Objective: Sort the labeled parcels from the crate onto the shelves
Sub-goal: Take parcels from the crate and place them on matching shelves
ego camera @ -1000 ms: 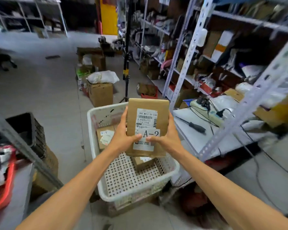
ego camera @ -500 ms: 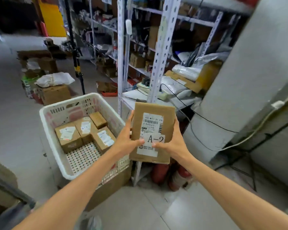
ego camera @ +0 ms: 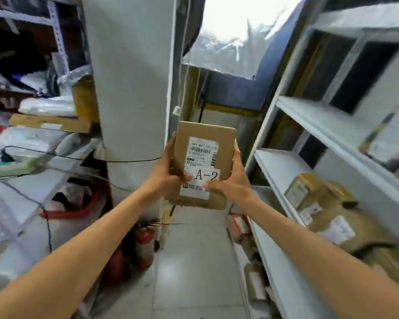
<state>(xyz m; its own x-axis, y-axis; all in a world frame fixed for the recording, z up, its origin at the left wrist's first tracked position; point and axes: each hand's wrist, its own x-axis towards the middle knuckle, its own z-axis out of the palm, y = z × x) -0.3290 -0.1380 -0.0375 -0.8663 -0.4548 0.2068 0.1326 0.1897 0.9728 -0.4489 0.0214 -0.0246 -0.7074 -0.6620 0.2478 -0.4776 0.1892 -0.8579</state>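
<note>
A narrow storeroom aisle, seen from the head of a person looking forward and down. A white metal shelf unit [ego camera: 309,116] runs along the right side. A wide pale pillar [ego camera: 129,77] stands left of centre, and a cluttered workbench [ego camera: 21,187] with cables and bags lies beyond it on the left. The tiled floor [ego camera: 194,261] runs ahead between them, with two red fire extinguishers [ego camera: 144,245] standing at the foot of the pillar. Several brown boxes [ego camera: 327,203] with white stickers lie on a lower level of the right-hand unit. The crate is not in view.

In the centre, held upright at chest height and well clear of every shelf, is a flat brown cardboard parcel [ego camera: 203,162]. The left hand [ego camera: 168,178] grips its left edge, thumb across the front. The right hand [ego camera: 233,180] grips its right edge, thumb resting by the white label [ego camera: 206,176], which reads "A-2" below a barcode.

The step in hand looks like carrying this parcel to its matching place. No shelf markings can be read here, so the bay should be confirmed before letting go. It would help to keep the label facing up and uncovered, keep both hands on until the parcel rests flat on a board, and slide it in beside its neighbours rather than dropping it on top of them.
</note>
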